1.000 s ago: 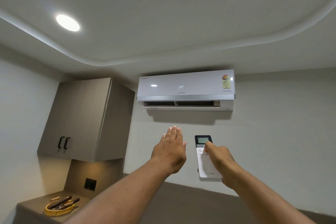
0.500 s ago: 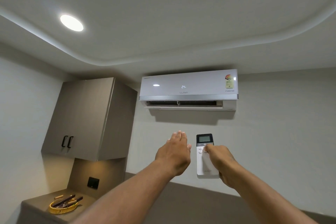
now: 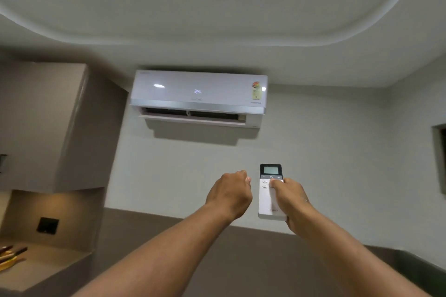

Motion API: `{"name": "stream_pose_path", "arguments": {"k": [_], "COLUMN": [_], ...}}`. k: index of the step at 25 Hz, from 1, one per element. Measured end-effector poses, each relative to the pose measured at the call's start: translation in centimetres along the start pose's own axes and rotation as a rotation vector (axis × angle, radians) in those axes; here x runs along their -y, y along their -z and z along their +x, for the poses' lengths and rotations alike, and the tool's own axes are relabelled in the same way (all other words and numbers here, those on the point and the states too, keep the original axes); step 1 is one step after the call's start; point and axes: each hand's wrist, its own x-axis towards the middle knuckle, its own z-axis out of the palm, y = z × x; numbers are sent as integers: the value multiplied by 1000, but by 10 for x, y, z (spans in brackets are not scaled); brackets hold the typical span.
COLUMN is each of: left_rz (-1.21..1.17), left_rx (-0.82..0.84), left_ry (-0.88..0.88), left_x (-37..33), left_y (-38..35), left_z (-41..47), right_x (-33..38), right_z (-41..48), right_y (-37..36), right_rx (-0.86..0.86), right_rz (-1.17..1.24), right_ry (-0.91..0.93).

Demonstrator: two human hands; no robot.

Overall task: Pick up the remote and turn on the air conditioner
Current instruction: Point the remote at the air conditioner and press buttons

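A white air conditioner (image 3: pixel 199 94) hangs high on the wall, its display lit and its bottom flap open. My right hand (image 3: pixel 290 202) holds a white remote (image 3: pixel 269 198) upright below the unit, with the thumb on the buttons under its small screen. My left hand (image 3: pixel 229 194) is raised beside the remote, on its left, with the fingers curled in and nothing in it.
A grey wall cabinet (image 3: pixel 45 123) hangs at the left over a counter (image 3: pixel 43 265). A yellow tray with dark utensils (image 3: pixel 9 257) lies on the counter at the frame's left edge. A dark socket (image 3: pixel 47 225) sits in the niche wall. A recess (image 3: pixel 439 157) shows at right.
My left hand's fingers have curled from flat and outstretched into a loose fist. The view has swung right, so the cabinet and ceiling light slid left. The remote stays in my right hand.
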Motion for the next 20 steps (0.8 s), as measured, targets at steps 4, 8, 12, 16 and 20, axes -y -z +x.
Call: {"name": "stream_pose_path", "arguments": {"k": [4,8,12,16,20], "left_rz": [-168,-365,-493,-732,-932], "left_rx": [24,69,108,128,196], "left_ry": [-91,-194,-388,-572,-723], "left_x": [-97,-222,-351,-489,-594], "left_y": [-66,-124,-163,-170,-160], "left_z": [5,-3,-20,-40,-67], "right_x": [-9,-9,7,39,73], "right_z": [-3,-26,-75,-147,-216], "right_y": [115,246,365,465,523], "right_rx": [-175,-402,-649,-907,-1144], "right_rz": [-100,-225,-328,-409,-486], "right_ry": [-12,-15,-69,-63,-85]}}
